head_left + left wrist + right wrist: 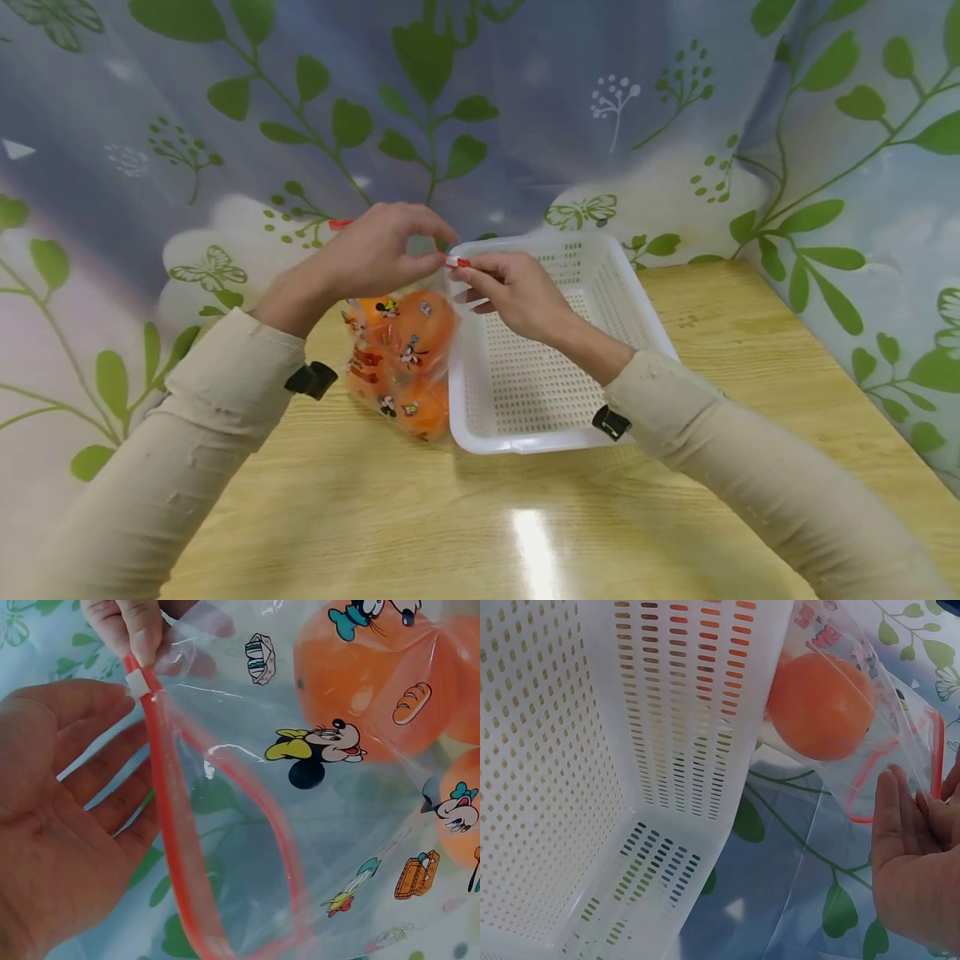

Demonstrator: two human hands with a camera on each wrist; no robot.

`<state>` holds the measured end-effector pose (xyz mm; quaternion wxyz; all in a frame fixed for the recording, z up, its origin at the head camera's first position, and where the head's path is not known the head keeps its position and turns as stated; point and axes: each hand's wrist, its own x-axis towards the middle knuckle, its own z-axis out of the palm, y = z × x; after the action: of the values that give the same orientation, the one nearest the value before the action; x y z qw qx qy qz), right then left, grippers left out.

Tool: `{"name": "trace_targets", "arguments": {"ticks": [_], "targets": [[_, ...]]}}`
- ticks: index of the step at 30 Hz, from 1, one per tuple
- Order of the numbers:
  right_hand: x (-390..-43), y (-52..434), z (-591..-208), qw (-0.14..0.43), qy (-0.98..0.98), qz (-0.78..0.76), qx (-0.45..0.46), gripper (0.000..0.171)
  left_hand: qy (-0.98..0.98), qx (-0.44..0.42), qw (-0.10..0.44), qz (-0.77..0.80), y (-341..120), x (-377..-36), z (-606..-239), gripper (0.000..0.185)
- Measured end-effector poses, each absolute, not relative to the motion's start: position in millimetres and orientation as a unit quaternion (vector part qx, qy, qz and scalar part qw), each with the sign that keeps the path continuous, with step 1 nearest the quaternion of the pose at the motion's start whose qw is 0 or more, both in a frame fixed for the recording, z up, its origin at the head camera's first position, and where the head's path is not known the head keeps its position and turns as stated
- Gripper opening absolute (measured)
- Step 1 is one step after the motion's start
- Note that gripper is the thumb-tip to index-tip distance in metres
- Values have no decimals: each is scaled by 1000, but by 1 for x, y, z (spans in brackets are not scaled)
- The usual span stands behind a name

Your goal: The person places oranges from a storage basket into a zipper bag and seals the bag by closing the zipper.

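Bag: a clear cartoon-printed zip bag [401,354] stood on the wooden table [480,517], just left of the basket, holding oranges [420,325]
Basket: white slotted basket [645,317], nothing seen inside
Left hand [375,250]: pinched the bag's red zip strip [169,825]
Right hand [517,292]: pinched the white slider [454,262]

The see-through plastic zip bag [401,358] has little cartoon pictures on it: a mouse with a yellow bow, a duck, a brown basket, a loaf of bread. Its zip strip [169,825] is red with a small white slider [139,681]. The round fruits [420,325] inside are bright orange. The plastic basket with holes [555,367] is all white. The wooden table [375,517] is light yellow-brown with thin stripes. The cloth behind [525,100] is blue-grey and white with green leaves and butterflies. The sleeves [195,442] are cream.
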<state>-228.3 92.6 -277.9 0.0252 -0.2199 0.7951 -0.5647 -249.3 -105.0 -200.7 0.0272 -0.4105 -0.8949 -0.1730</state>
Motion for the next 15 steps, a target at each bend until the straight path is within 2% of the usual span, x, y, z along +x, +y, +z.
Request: {"name": "trace_targets", "arguments": {"ticks": [6, 15], "targets": [[-227, 92, -277, 24, 801, -557, -219, 28, -892, -407, -1, -197, -106, -252, -205, 20], [-223, 92, -277, 13, 803, -547, -236, 25, -881, -436, 10, -183, -112, -252, -212, 18]]}}
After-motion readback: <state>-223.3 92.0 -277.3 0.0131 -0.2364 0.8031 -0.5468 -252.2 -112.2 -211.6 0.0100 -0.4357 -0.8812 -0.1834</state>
